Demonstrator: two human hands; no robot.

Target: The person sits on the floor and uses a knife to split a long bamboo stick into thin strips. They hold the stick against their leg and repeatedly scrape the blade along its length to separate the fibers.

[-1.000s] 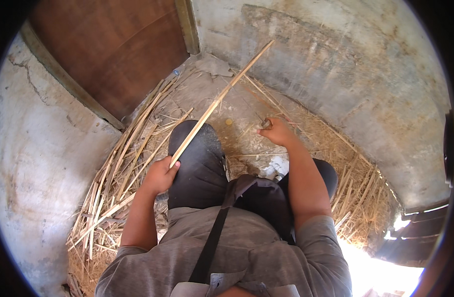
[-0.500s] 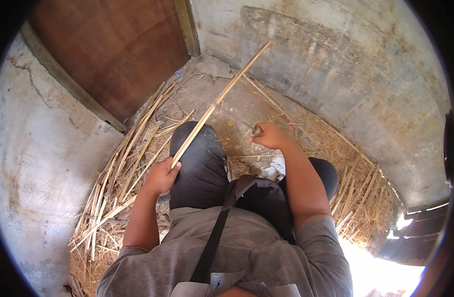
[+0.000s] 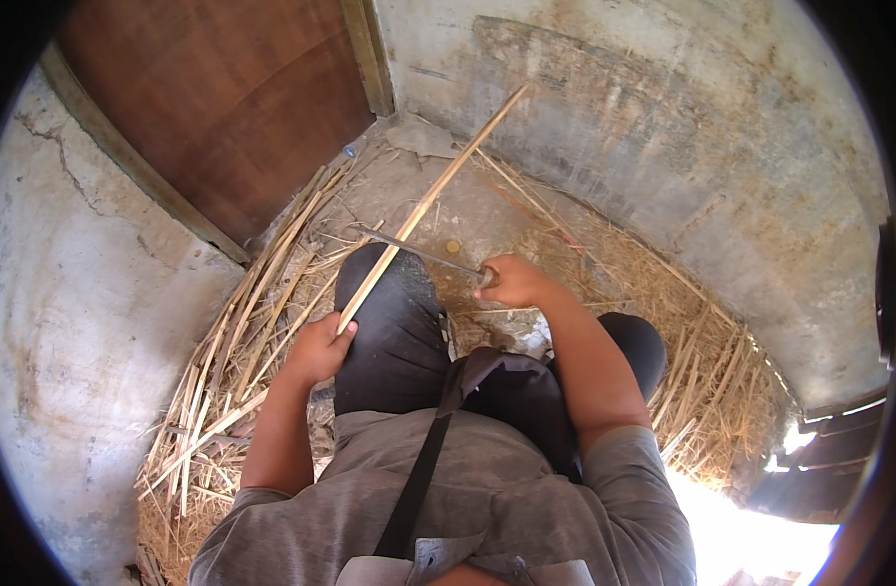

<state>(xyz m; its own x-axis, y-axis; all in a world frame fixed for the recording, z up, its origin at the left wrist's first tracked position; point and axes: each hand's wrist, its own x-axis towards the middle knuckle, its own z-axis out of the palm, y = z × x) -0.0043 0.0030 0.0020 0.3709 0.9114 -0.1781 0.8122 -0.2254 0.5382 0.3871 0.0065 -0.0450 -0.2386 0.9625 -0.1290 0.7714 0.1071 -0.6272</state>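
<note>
My left hand [image 3: 319, 350] is closed round the near end of a long pale strip of split bamboo [image 3: 419, 212]. The strip slants up and away to the right, passing over my bent left knee. In my right hand [image 3: 513, 281] is the handle of a knife with a long, narrow grey blade [image 3: 433, 258]. The blade points left and crosses the strip just beyond the knee, its tip showing on the far side. Whether the edge bites into the bamboo I cannot tell.
Many split bamboo strips [image 3: 262, 293] lie heaped along the left wall. Straw-like shavings and more strips [image 3: 712, 366] cover the floor at right. A brown door [image 3: 223, 98] stands at the far left, and a stained wall [image 3: 663, 127] curves round the right.
My right hand has come left and slightly nearer, bringing the knife blade across the bamboo strip. The strip's far end has shifted a little left; my left hand stays in place.
</note>
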